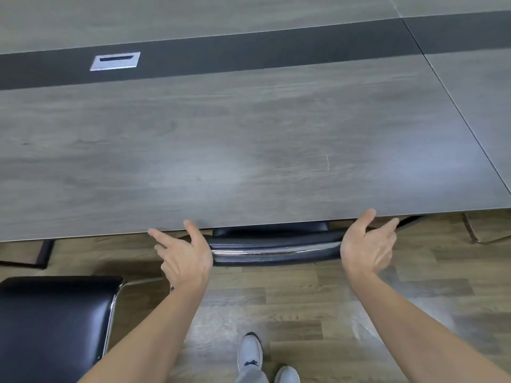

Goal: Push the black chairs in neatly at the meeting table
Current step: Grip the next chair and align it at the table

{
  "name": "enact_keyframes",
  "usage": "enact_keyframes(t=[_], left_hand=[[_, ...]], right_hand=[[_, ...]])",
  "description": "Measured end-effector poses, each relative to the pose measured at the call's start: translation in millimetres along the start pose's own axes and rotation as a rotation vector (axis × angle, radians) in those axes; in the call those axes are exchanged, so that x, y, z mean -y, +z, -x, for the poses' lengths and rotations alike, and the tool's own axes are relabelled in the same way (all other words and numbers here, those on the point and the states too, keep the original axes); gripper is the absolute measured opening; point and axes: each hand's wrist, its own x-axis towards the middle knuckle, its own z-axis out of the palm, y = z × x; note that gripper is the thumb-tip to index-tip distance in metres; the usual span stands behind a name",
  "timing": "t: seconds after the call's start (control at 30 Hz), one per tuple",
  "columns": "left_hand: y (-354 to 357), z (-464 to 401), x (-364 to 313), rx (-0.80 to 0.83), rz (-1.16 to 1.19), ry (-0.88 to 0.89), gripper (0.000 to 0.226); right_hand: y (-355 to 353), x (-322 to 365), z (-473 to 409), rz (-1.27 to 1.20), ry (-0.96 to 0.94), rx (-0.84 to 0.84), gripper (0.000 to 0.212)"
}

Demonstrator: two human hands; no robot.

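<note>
Grey table [249,150]; black chair [273,250] tucked under, between spread fingers [159,234], both hands empty.

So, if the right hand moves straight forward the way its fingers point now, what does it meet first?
Most likely the near edge of the meeting table: the right hand is open, fingers aimed at it. They may already touch it; depth is unclear.

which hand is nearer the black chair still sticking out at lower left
Left. The left hand is open just up and right of that chair; the right hand is farther right.
</note>
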Motion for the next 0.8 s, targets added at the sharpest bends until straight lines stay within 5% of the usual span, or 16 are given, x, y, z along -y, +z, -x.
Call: enact_keyframes(t=[0.4, 0.8], left_hand=[[4.8, -9.8, -11.1, 0.029, -0.049, 0.021, 0.08], [-9.0, -0.5, -17.5, 0.235, -0.202, -0.004, 0.086]], right_hand=[[11.1, 10.6, -8.1, 0.051, 0.027, 0.001, 0.077], [-3.1, 11.1, 8.0, 0.242, -0.053, 0.169, 0.079]])
